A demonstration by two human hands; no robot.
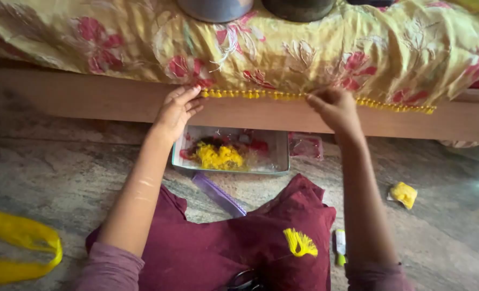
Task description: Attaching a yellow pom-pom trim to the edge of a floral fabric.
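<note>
**Along the bed's edge, two hands are working a tasselled cloth hem**

Along the wooden bed rail (88, 99), a yellow floral cloth (315, 48) is hanging over the side, and its lower hem is carrying a row of small yellow tassels (282, 96). The left hand (177, 110) is reaching up to the left end of that row, its fingers (192, 97) loosely spread and touching the hem, the grip wide rather than closed on anything. The right hand (333, 106) is sitting further along the same hem, its fingertips drawn together in a narrow grip that is pinching the fringe near the middle of the row.

Below the hands, on the stone floor (50, 172), a shallow clear tray (280, 161) is lying partly under the rail, holding a heap of yellow thread (218, 157) with bits of red beside it. A lilac comb (218, 195) is lying just in front of the tray, touching the maroon garment (239, 242) that is covering the person's lap. One finished yellow tassel (300, 243) is resting on that garment. A yellow plastic bag (18, 245) is lying well off to the left, and a small yellow bundle (404, 194) is sitting on the floor to the right. Two dark pots (215, 8) are standing on the bed above.
</note>
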